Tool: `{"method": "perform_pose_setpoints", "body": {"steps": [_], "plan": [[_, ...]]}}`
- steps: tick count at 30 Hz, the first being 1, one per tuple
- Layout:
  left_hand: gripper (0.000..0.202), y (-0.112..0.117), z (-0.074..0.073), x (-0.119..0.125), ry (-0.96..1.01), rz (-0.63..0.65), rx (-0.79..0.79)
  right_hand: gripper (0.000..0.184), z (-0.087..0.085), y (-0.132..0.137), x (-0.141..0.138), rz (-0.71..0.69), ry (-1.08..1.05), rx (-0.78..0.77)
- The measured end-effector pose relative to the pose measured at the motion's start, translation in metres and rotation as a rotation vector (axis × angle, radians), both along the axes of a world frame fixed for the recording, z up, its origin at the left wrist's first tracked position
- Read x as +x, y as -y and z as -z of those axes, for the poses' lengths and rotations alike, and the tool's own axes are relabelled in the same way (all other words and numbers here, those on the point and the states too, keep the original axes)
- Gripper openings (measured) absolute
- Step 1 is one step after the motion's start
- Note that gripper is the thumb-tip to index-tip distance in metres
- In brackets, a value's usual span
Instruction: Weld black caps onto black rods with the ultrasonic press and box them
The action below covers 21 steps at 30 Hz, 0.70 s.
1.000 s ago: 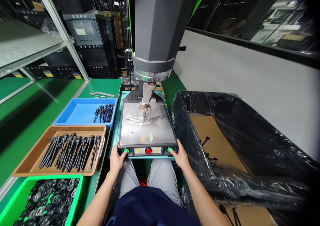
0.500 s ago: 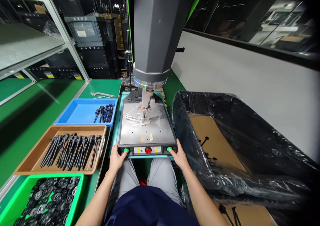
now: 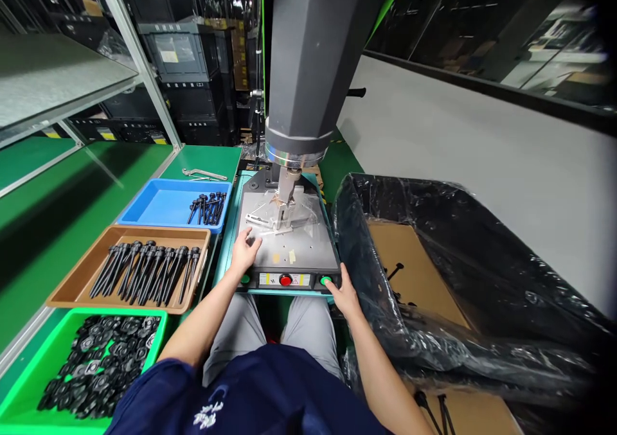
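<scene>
My left hand (image 3: 245, 252) is above the front left of the metal plate (image 3: 263, 255), its thumb and fingers apart and nothing between them. It is nearest to the metal fixture (image 3: 283, 220) in the middle of the plate, under the machine's narrow tool tip (image 3: 288, 187). My right hand (image 3: 346, 293) rests at the right front corner of the machine base, its thumb on the right green button (image 3: 326, 281) and its fingers stretched along the side. A red button (image 3: 286, 280) sits between that button and the left green button (image 3: 245, 279), which is partly behind my left wrist.
On the left stand a blue tray (image 3: 149, 205) and a brown tray (image 3: 67, 288) with black long-stemmed parts, and a green bin (image 3: 29, 383) of black round parts. A wrench (image 3: 205, 173) lies behind them. A plastic-lined box (image 3: 414, 242) stands at the right.
My left hand has left the left green button and moved forward over the plate toward the fixture. My right thumb stays at its button. The view has shifted slightly.
</scene>
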<state>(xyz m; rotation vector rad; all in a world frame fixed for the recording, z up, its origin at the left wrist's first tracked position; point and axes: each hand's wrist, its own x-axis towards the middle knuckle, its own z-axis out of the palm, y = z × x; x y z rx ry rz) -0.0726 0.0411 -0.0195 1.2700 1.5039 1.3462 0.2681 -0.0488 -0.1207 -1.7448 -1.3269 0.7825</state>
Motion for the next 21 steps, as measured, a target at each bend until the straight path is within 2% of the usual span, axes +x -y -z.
{"method": "perform_pose_setpoints", "body": {"steps": [3,6,8,10,13,14,16,21], "plan": [[0.057,-0.025,-0.004,0.012,0.170,0.051,-0.034,0.095,0.003,0.002,0.001,-0.008,-0.022,0.002],[0.059,-0.036,-0.007,0.022,0.312,0.128,-0.077,0.089,0.007,0.004,0.002,0.006,-0.047,0.030],[0.059,-0.034,-0.010,0.026,0.395,0.167,-0.142,0.085,0.007,0.006,0.003,0.025,-0.085,0.048],[0.057,-0.026,-0.015,0.028,0.491,0.216,-0.210,0.078,0.002,0.010,0.000,0.104,-0.112,0.098],[0.054,-0.010,-0.028,0.030,0.609,0.317,-0.278,0.057,-0.013,0.018,-0.012,0.274,-0.048,0.250],[0.054,-0.006,-0.033,0.030,0.632,0.348,-0.278,0.050,-0.020,0.020,-0.020,0.293,-0.027,0.284],[0.054,0.000,-0.044,0.032,0.663,0.390,-0.249,0.044,-0.031,0.022,-0.041,0.219,-0.072,0.268],[0.068,0.003,-0.067,0.037,0.681,0.456,-0.133,0.047,-0.049,0.003,-0.110,-0.211,-0.462,-0.013]]}}
